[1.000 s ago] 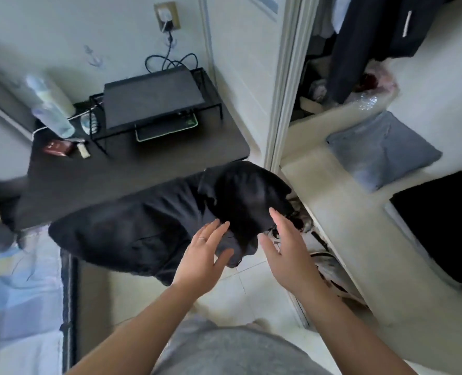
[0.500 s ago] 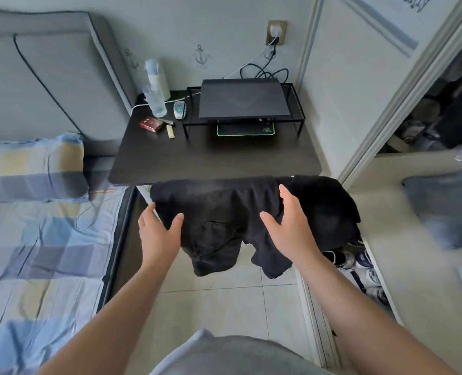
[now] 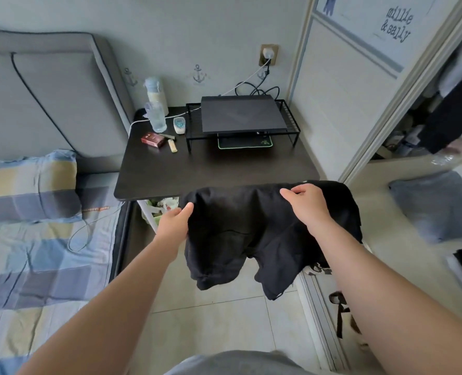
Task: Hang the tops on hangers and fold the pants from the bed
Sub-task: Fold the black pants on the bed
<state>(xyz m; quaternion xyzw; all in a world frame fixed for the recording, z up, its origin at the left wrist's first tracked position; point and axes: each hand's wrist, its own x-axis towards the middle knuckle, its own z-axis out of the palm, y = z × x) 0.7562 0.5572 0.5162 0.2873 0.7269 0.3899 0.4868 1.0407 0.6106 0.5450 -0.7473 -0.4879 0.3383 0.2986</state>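
Note:
Black shorts (image 3: 240,231) hang in the air in front of the dark side table (image 3: 213,171), waistband up and the two legs dangling toward the floor. My left hand (image 3: 174,221) grips the left end of the waistband. My right hand (image 3: 309,204) pinches the waistband further right, thumb in front of the cloth. A part of the black fabric drapes past my right wrist. The bed (image 3: 43,253) with its blue and yellow checked sheet lies at the left.
On the table stand a wire rack with a closed laptop (image 3: 242,117), two bottles (image 3: 156,112), a red box (image 3: 152,139) and a lighter. A checked pillow (image 3: 27,185) lies against the grey headboard. An open wardrobe (image 3: 440,109) with a grey cushion (image 3: 438,204) is at the right.
The view swung left from the wardrobe toward the table and bed. Both hands went from open around the bunched shorts to gripping the waistband, spreading it wide.

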